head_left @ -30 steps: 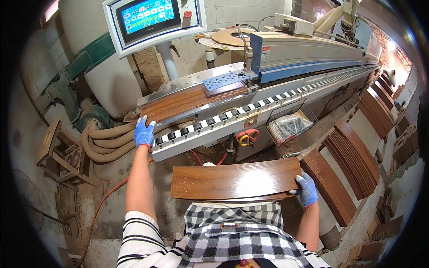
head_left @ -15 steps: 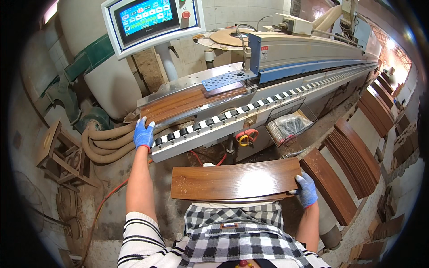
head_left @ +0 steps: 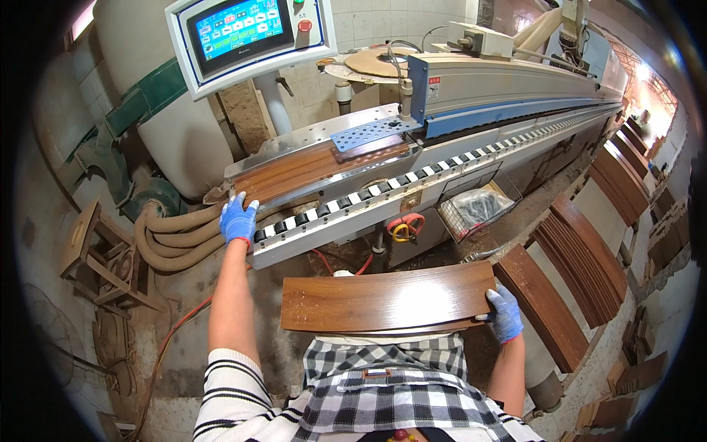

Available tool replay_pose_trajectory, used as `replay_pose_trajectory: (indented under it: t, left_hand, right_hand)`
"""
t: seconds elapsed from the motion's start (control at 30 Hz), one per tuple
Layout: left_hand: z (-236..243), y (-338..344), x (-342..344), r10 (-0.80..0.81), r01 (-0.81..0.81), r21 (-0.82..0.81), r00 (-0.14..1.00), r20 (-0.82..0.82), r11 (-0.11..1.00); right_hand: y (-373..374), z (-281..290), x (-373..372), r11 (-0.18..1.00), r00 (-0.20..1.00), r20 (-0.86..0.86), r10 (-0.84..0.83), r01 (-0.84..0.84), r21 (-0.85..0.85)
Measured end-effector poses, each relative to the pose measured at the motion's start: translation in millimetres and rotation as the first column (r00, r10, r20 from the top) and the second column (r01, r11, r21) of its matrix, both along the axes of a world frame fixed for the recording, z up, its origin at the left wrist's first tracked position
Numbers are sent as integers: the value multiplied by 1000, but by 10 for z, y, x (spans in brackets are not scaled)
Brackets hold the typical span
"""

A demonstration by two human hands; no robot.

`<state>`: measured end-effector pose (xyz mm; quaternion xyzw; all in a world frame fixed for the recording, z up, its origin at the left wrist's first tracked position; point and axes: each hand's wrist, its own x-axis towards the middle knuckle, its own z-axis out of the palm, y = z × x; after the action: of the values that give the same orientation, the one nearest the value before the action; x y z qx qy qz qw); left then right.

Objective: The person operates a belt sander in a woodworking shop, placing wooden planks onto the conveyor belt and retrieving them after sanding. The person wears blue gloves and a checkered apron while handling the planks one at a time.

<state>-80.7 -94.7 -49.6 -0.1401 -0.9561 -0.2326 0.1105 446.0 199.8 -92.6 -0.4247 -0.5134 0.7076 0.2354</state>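
Note:
My left hand [head_left: 238, 219], in a blue and white glove, reaches to the near left end of a brown wood-grain board [head_left: 294, 175]. Its fingers are stretched out against the board's end. The board lies flat on the machine's metal bed, its far end under a blue perforated plate [head_left: 368, 135]. In front of my waist are more brown boards, the upper one [head_left: 353, 302] shiny with light and the edge of another showing below it. My right hand [head_left: 505, 312], gloved alike, grips their right end, thumb on the edge; some fingers are hidden.
A row of black and white rollers [head_left: 364, 194] runs along the machine's front. Above left stands a control screen [head_left: 239, 29]. Under the rail hang a wire basket [head_left: 479, 206] and scissors [head_left: 405, 227]. Board stacks [head_left: 578, 258] lie at right; hoses [head_left: 173, 239] and a wooden stool [head_left: 103, 250] at left.
My left hand has shifted slightly to the right at the board's end. The right hand and the boards it holds look almost unmoved.

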Motion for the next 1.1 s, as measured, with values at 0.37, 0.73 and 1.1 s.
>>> replay_pose_trajectory:
  t: [0.37,0.73,1.1]
  left_hand:
    - [120,319,164,29,-28,-113,1000,11,993]
    - [-14,686,82,-306,299,169,952,20,939]
    - [-82,213,147,-577,367,750,816,24,550]
  right_hand:
    - [-9,-25,0,1000,1000,-16,-4,4,27]
    - [-9,4,82,996,957,-276,90,-88,22]
    - [-18,7,64,997,894,-441,-78,63,-48]
